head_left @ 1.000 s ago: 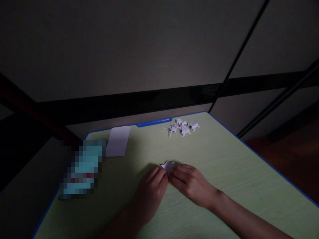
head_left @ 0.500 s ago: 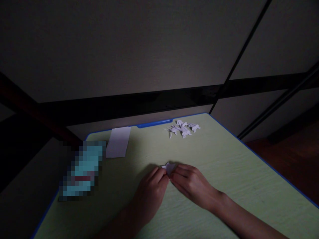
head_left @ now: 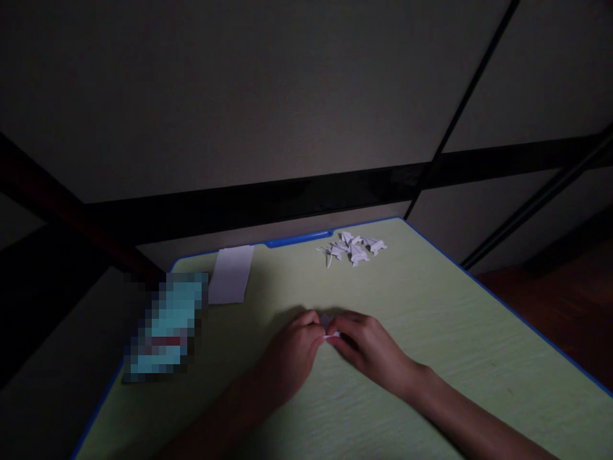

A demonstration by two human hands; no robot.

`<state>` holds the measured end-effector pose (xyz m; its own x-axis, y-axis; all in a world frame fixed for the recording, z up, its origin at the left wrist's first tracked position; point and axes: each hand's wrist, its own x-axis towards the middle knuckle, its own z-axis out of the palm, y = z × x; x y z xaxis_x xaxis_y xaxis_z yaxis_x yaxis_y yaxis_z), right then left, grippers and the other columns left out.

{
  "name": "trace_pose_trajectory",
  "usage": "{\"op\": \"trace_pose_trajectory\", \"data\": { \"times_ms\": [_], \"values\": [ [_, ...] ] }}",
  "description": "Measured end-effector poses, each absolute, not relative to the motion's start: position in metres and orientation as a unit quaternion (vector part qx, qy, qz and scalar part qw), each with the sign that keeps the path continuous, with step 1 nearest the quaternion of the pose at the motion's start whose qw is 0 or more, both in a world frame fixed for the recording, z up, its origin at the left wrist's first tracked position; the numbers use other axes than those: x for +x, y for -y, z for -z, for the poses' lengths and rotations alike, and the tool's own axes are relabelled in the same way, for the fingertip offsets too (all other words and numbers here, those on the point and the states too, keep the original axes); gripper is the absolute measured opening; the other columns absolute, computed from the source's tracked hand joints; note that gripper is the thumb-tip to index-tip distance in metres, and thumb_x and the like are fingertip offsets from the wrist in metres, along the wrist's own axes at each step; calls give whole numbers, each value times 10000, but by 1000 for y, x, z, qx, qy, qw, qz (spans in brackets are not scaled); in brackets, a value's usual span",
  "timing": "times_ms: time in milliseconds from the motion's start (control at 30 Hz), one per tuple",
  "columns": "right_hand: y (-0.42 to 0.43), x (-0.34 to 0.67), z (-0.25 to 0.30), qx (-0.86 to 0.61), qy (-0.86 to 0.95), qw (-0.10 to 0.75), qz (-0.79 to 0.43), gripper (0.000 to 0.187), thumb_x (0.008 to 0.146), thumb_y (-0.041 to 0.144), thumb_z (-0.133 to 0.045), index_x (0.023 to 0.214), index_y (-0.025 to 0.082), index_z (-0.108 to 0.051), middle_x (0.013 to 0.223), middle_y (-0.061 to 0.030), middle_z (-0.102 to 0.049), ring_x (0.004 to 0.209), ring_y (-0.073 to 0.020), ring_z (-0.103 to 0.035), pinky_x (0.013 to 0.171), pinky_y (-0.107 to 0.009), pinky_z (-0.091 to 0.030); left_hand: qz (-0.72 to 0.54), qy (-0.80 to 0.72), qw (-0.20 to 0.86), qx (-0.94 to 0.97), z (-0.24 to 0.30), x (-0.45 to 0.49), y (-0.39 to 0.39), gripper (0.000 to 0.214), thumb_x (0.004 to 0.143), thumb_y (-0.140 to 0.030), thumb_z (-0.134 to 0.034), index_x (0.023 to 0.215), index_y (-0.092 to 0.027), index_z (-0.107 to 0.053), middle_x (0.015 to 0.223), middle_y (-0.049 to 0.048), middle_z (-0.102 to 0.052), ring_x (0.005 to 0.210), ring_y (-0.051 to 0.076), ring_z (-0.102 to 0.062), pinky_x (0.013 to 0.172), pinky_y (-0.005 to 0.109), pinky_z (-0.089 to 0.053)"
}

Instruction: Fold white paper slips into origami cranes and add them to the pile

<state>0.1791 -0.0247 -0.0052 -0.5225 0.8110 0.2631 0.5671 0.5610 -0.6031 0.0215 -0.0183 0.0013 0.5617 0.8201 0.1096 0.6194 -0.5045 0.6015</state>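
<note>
Since the earlier frames both hands have drawn closer together over the small folded paper piece [head_left: 330,328], so that far less of its white shape shows than before. The left hand [head_left: 292,350] and the right hand [head_left: 371,348] now meet at the middle of the green table [head_left: 431,306], fingers curled in and closed on the paper from either side. Only a thin pale edge shows between them, low over the tabletop. Farther back lie a heap of finished folded pieces [head_left: 352,248], a flat white paper slip [head_left: 232,275] and, to the left, a blurred blue packet [head_left: 165,326], all well apart from the hands. The light is dim and the piece is tiny, so a crease could land off line, or too hard a pinch could crumple or tear the paper.
</note>
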Motion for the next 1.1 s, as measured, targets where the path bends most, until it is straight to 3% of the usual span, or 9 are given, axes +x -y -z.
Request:
{"op": "trace_pose_trajectory", "data": {
  "times_ms": [367, 1100],
  "values": [
    [25, 177, 2, -447, 823, 263, -232, 133, 772, 97, -463, 726, 178, -558, 638, 12, -590, 554, -107, -526, 527, -187, -353, -182, -409, 304, 841, -1, 17, 6, 227, 763, -95, -430, 580, -140, -558, 637, -4, -506, 653, 119, -488, 609, 213, -363],
    [27, 175, 1, -456, 820, 271, -212, 139, 786, 81, -430, 766, 171, -535, 770, -17, -523, 681, -120, -516, 606, -213, -395, -185, -441, 381, 792, 0, 15, -2, 133, 708, -148, -469, 614, -143, -563, 612, -16, -529, 614, 114, -487, 557, 194, -356]
  ]
}}
